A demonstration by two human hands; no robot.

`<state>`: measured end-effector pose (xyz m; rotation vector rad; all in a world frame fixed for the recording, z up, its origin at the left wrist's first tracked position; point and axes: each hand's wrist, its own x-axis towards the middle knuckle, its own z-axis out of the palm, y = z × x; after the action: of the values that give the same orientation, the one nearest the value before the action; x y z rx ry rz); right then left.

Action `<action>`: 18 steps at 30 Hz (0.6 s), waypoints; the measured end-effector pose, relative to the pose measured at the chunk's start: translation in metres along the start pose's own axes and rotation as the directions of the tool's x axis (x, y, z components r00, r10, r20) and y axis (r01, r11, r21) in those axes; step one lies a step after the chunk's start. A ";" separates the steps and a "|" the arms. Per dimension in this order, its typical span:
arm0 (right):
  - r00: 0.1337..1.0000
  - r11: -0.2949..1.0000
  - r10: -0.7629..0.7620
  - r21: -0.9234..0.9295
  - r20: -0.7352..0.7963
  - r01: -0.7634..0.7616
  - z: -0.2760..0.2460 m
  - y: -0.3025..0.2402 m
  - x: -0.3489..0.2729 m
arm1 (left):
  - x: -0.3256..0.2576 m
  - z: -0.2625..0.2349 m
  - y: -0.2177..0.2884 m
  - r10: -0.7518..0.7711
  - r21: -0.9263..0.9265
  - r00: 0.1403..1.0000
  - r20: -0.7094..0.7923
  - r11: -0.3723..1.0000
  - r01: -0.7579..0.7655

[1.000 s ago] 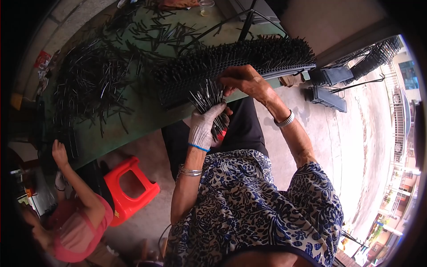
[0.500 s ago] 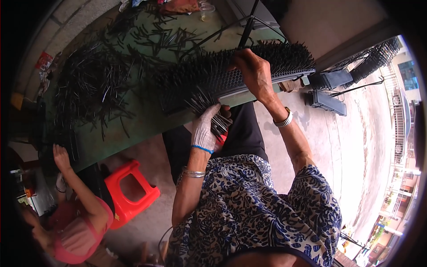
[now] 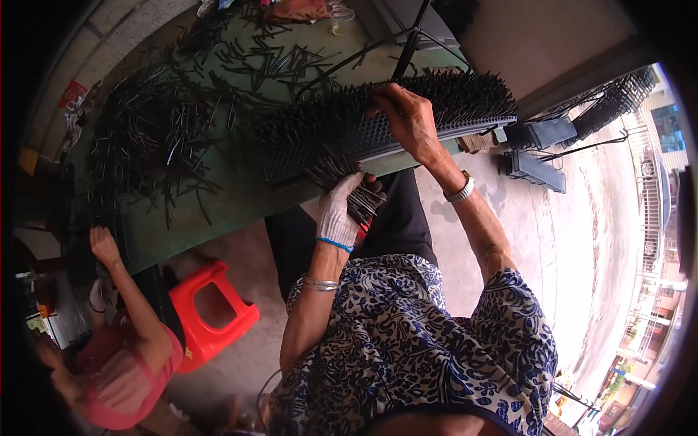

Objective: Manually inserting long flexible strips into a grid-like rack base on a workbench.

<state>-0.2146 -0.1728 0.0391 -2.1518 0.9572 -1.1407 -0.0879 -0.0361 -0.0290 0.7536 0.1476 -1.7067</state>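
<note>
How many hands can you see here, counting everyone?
3. The white-gloved left hand grips a bundle of thin black rods; the bare right hand rests on the black spiked rack; a co-worker's hand touches the green table. Others may be hidden.

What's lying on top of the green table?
On the green table lie heaps of loose dark rods and a long black spiked rack, which the right hand touches. The tabletop beneath the rack is covered.

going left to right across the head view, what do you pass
a co-worker's hand on the table edge → red plastic stool → gloved left hand holding a bundle of dark pins → bare right hand on the pin-studded rack → two dark boxes on the ground
</note>
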 end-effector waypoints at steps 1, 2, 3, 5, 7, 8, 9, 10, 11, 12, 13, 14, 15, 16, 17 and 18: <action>1.000 0.999 -0.030 -0.011 -0.007 0.030 -0.001 0.002 0.000 | 0.000 0.002 0.000 -0.008 -0.021 1.000 -0.004 1.000 0.008; 0.998 0.998 -0.060 -0.023 -0.013 0.060 -0.001 0.003 0.000 | -0.002 0.003 0.000 -0.008 -0.022 1.000 -0.004 1.000 0.008; 0.998 0.998 -0.061 -0.022 -0.013 0.061 0.000 0.004 0.000 | -0.007 0.010 0.002 0.019 0.031 0.999 -0.031 0.999 -0.019; 0.999 0.998 0.024 0.056 -0.036 -0.022 0.002 0.005 -0.001 | -0.010 0.011 0.004 0.050 0.084 0.997 -0.057 0.995 -0.045; 1.000 1.000 -0.008 0.024 -0.002 0.009 0.001 0.008 -0.002 | -0.009 0.008 0.003 0.079 0.124 0.997 -0.022 0.989 -0.075; 0.999 0.999 -0.039 -0.006 0.032 0.039 0.001 0.010 -0.003 | -0.009 0.007 0.002 0.078 0.123 0.997 -0.021 0.990 -0.075; 0.999 0.999 -0.039 -0.007 0.033 0.039 0.003 0.013 -0.003 | -0.008 0.006 0.002 0.106 0.149 0.994 -0.023 0.984 -0.101; 0.996 0.997 -0.071 -0.010 0.060 0.072 0.006 0.016 -0.003 | -0.007 0.005 0.001 0.133 0.175 0.991 -0.023 0.976 -0.127; 0.991 0.995 -0.100 -0.010 0.085 0.101 0.008 0.020 -0.003 | -0.007 0.006 0.001 0.131 0.177 0.991 -0.025 0.976 -0.124; 0.991 0.995 -0.100 -0.010 0.085 0.101 0.009 0.024 -0.003 | -0.008 0.007 0.002 0.137 0.190 0.991 -0.001 0.973 -0.134; 0.983 0.989 -0.137 -0.045 0.120 0.143 0.008 0.028 -0.004 | -0.009 0.008 0.003 0.142 0.203 0.990 0.024 0.969 -0.144; 0.973 0.979 -0.172 -0.079 0.156 0.186 0.008 0.031 -0.004 | -0.011 0.010 0.003 0.141 0.203 0.990 0.025 0.969 -0.143; 0.973 0.980 -0.172 -0.078 0.157 0.186 0.008 0.029 -0.005 | -0.014 0.013 0.004 0.143 0.201 0.990 0.012 0.969 -0.143; 0.966 0.956 -0.194 -0.186 0.171 0.225 0.009 0.025 -0.005 | -0.016 0.014 0.004 0.144 0.199 0.990 -0.001 0.970 -0.141; 0.959 0.920 -0.215 -0.291 0.187 0.263 0.010 0.022 -0.006 | -0.016 0.013 0.004 0.144 0.200 0.990 -0.002 0.970 -0.141; 0.959 0.920 -0.215 -0.292 0.186 0.263 0.011 0.021 -0.008 | -0.016 0.013 0.004 0.104 0.173 0.995 0.002 0.979 -0.103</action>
<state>-0.2157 -0.1789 0.0147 -2.6327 0.8722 -0.9649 -0.0879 -0.0303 -0.0090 0.8808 -0.0356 -1.6315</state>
